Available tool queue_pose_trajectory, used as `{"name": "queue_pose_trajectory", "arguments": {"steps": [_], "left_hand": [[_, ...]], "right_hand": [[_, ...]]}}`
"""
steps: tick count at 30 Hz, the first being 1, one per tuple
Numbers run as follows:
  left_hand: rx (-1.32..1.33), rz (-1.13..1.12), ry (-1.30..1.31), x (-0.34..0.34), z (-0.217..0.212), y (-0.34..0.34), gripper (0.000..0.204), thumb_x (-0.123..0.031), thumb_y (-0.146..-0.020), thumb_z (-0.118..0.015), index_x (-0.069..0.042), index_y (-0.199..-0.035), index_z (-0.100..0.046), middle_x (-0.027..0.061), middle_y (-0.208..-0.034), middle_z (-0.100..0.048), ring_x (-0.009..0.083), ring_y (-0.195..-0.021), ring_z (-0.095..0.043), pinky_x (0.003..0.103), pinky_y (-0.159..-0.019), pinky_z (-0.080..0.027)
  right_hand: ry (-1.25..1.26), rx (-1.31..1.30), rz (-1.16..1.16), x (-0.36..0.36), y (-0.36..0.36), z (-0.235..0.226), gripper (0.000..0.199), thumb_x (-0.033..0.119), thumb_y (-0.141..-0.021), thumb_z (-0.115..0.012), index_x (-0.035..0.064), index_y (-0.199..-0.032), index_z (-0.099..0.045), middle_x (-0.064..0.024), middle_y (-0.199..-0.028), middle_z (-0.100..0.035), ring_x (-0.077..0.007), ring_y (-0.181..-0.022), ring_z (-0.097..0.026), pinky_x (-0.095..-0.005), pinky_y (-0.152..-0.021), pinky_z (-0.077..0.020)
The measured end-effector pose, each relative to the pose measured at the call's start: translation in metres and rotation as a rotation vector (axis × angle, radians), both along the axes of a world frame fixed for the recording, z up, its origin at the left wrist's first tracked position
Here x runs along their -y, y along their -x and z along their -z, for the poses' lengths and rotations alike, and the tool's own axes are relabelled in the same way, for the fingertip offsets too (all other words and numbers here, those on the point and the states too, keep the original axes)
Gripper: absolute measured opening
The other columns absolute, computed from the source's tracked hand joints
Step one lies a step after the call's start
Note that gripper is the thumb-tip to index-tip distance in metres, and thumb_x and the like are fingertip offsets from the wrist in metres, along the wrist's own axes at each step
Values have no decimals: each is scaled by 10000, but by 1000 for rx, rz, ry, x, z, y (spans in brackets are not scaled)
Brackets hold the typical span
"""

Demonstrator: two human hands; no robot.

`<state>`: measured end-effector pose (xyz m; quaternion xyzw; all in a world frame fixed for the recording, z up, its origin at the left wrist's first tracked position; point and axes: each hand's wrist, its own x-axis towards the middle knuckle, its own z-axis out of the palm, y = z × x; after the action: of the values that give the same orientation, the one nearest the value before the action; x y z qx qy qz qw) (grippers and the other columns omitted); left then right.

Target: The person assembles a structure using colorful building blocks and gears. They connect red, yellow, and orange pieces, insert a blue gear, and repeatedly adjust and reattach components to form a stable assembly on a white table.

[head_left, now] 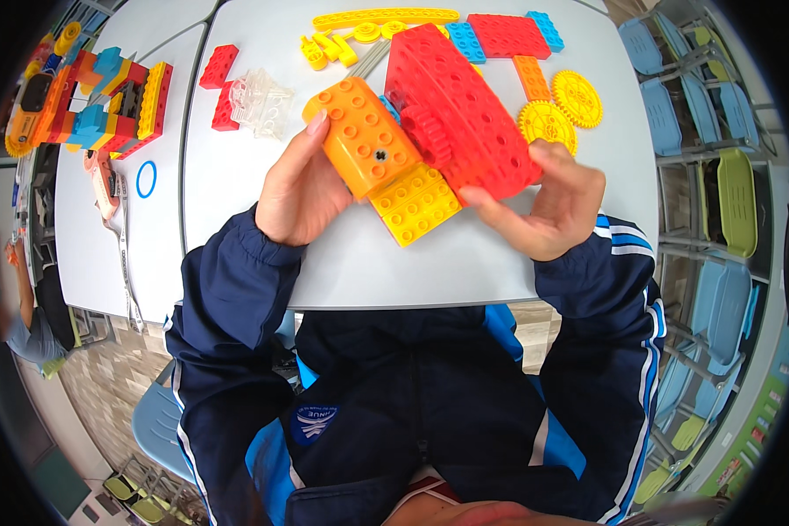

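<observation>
Between both hands, tilted above the white table (342, 280), is a building block assembly. On its left, an orange studded block (364, 140) has a dark cross-shaped hole. A yellow studded brick (416, 206) joins it at the lower edge. To the right slants a large red piece (465, 114) with rows of round holes, and a red gear (427, 136) sits between it and the orange block. My left hand (302, 197) grips the orange block's left side, thumb on top. With thumb and fingers, my right hand (552, 206) pinches the red piece's lower right end.
Behind the assembly lie a long yellow beam (386, 16), red bricks (508, 35) and small yellow parts (329, 48). Yellow gears (548, 125) rest at the right. Clear bricks (261, 103) lie left. Farther left stand a built block model (114, 105) and a blue ring (146, 179).
</observation>
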<state>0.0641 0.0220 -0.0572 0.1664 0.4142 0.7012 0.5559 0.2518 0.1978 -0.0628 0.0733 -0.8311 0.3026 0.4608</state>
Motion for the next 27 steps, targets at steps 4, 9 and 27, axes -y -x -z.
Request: {"name": "queue_pose_trajectory", "arguments": {"steps": [4,9,27], "left_hand": [[-93,-35,-24,6,7,1,670,-449,-980,-506,-85,-1493,-276,131,-1444,-450,263,-1321,-481,448,-1086,-401],[-251,-26,-131,8,21,-4,686,-364,-977,-549,-118,-1515,-202,109,-1440,-422,222,-1309,-473,408,-1082,-399],[-424,15,-47,5,19,-1,600,-305,-974,-542,-46,-1475,-336,102,-1336,-535,163,-1198,-549,305,-1022,-427]], "right_hand": [[-39,-66,-38,8,1,9,734,89,-666,-914,80,-1245,-464,-87,-710,-583,-168,-568,-555,-264,-441,-391],[-258,163,-54,13,-15,-2,820,106,-696,-901,66,-1330,-382,-102,-880,-641,-192,-639,-634,-237,-492,-431],[-184,9,-225,27,-9,1,940,146,-670,-910,31,-1364,-286,-172,-703,-649,-326,-608,-686,-374,-495,-560]]}}
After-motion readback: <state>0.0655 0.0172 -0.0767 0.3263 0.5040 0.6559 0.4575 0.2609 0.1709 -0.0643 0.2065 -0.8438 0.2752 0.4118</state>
